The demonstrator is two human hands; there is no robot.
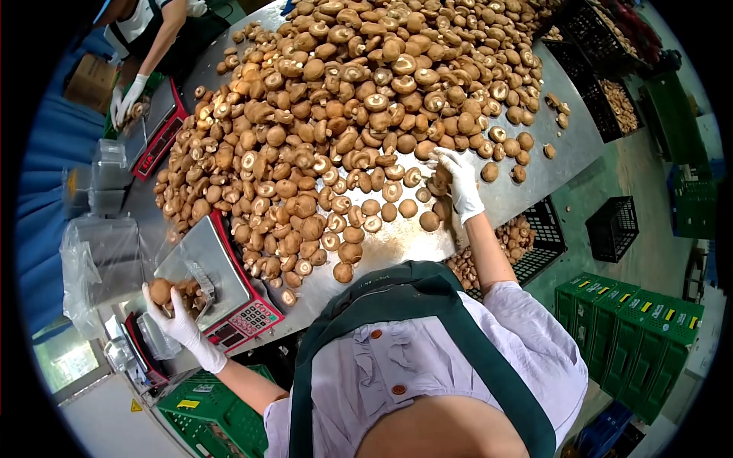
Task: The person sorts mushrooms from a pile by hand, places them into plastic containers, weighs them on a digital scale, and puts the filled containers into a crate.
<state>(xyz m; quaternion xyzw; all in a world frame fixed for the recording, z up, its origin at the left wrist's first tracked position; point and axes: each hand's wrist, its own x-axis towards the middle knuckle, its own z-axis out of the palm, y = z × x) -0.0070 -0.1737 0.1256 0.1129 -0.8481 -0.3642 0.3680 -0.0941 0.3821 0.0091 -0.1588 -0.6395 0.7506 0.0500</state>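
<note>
My left hand [183, 324], in a white glove, is closed around a brown mushroom [161, 291] at the left edge of the steel weighing plate. Beside it, a clear plastic tray [200, 276] with mushrooms in it rests on the red scale [256, 314]. My right hand [463, 187], also gloved, reaches over the steel table [412, 243] with its fingers curled down onto a mushroom [439, 182]. Its palm side is partly hidden. A large heap of shiitake mushrooms [328, 99] spreads in front of both hands, with loose ones lying nearer to me.
Another person's gloved hands [128, 103] work at a second scale [162, 137] at upper left. Wrapped stacks of plastic trays [107, 252] stand left. A black crate [538, 244] of mushrooms sits below the table's near edge. Green crates [626, 336] are stacked at right.
</note>
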